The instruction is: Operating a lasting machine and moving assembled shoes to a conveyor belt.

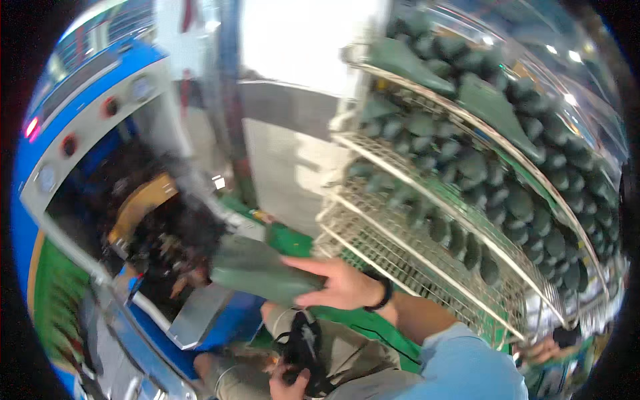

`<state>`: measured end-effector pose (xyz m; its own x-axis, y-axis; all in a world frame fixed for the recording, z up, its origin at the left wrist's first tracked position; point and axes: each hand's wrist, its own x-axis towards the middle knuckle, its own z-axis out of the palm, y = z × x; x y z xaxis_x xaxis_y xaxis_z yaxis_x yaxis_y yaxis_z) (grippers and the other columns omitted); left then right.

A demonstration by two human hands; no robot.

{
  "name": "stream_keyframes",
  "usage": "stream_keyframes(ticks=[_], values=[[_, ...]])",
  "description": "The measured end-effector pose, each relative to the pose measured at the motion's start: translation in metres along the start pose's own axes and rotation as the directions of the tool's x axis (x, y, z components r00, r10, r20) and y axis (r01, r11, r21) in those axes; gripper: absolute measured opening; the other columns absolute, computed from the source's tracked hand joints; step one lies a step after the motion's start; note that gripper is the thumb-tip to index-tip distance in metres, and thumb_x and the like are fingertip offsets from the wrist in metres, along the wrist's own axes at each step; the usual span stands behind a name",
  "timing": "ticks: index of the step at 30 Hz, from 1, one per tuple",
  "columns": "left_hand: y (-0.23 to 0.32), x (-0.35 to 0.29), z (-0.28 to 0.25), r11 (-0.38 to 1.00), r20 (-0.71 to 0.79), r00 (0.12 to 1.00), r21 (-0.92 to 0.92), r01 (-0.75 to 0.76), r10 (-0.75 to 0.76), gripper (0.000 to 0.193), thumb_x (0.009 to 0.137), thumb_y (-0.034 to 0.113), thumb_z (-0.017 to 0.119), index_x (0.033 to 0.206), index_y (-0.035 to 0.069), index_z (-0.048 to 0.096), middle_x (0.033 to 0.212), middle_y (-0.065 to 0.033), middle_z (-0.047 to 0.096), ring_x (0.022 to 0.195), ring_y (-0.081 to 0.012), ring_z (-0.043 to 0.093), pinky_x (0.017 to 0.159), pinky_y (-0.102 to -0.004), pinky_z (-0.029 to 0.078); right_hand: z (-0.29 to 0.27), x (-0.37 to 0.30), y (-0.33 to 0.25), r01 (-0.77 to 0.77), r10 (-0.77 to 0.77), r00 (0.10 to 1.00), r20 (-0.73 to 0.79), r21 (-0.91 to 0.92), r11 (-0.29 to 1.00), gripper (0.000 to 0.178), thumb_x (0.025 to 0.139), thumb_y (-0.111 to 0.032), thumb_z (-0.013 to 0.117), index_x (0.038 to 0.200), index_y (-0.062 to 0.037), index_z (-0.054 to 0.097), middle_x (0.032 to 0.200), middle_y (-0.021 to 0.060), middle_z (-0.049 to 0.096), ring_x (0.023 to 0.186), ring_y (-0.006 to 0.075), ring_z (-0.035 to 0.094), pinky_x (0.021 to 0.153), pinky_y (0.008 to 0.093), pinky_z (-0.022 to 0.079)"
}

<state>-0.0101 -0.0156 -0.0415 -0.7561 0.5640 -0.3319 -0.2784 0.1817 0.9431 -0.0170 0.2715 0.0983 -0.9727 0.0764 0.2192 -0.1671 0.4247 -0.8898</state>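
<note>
My right hand (343,285), with a black band at its wrist, grips a dark green shoe last (257,268) by one end. The last lies roughly level in front of me, its other end toward the machine opening. Low in the view, over my lap, my left hand (290,383) is closed on a soft black piece (308,350) that looks like a shoe upper. Part of that hand is cut off by the lower edge. Motion blurs both the last and the machine.
A blue and grey machine (87,110) with dials stands at the left, its inside dark and blurred around a tan curved part (143,203). On the right, a cream wire rack (400,167) bears many green lasts (497,110) on its tiers. The floor (290,240) is green.
</note>
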Motion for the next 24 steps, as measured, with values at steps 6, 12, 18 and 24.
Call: stream_keyframes(ticks=[6, 12, 18, 24], values=[[-0.008, 0.006, 0.015, 0.771, 0.079, 0.913, 0.51, -0.382, 0.399, 0.036, 0.079, 0.024, 0.081, 0.093, -0.006, 0.067, 0.096, -0.019, 0.07, 0.086, -0.0291, 0.067, 0.079, -0.0373, 0.052, -0.082, -0.258, 0.034, -0.773, 0.094, 0.451, -0.887, -0.336, 0.538, 0.066, 0.081, -0.024, 0.077, 0.139, -0.0051, 0.051, 0.122, 0.0236, 0.064, 0.11, 0.0401, 0.064, 0.094, 0.0433, 0.052], [0.016, 0.011, 0.043, 0.739, 0.188, 0.942, 0.585, -0.336, 0.279, 0.036, 0.081, 0.026, 0.081, 0.094, -0.004, 0.068, 0.087, -0.0202, 0.07, 0.079, -0.0319, 0.067, 0.076, -0.0396, 0.052, -0.18, -0.539, 0.094, -0.994, -0.047, 0.017, -0.999, -0.022, 0.108, 0.035, 0.082, -0.03, 0.07, 0.098, 0.0018, 0.068, 0.096, 0.0292, 0.066, 0.09, 0.0445, 0.064, 0.081, 0.0498, 0.052], [-0.02, 0.023, -0.003, 0.743, 0.227, 0.95, 0.594, -0.308, 0.212, 0.033, 0.087, 0.029, 0.075, 0.104, 0.001, 0.069, 0.083, -0.0138, 0.07, 0.075, -0.027, 0.066, 0.064, -0.0377, 0.052, -0.242, -0.617, 0.128, -0.947, 0.428, -0.066, -0.901, -0.078, -0.31, 0.035, 0.087, -0.023, 0.063, 0.112, 0.0013, 0.066, 0.103, 0.0265, 0.067, 0.091, 0.0368, 0.062, 0.081, 0.048, 0.051], [0.067, -0.048, -0.098, 0.855, -0.358, 0.92, 0.516, 0.055, 0.157, 0.04, 0.091, 0.025, 0.066, 0.119, -0.003, 0.06, 0.101, -0.016, 0.066, 0.085, -0.0273, 0.066, 0.078, -0.0344, 0.052, -0.255, -0.567, 0.157, -0.937, 0.661, 0.048, -0.749, -0.263, -0.231, 0.031, 0.091, -0.017, 0.058, 0.117, -0.0015, 0.066, 0.109, 0.0223, 0.068, 0.081, 0.0298, 0.058, 0.073, 0.0433, 0.049]])
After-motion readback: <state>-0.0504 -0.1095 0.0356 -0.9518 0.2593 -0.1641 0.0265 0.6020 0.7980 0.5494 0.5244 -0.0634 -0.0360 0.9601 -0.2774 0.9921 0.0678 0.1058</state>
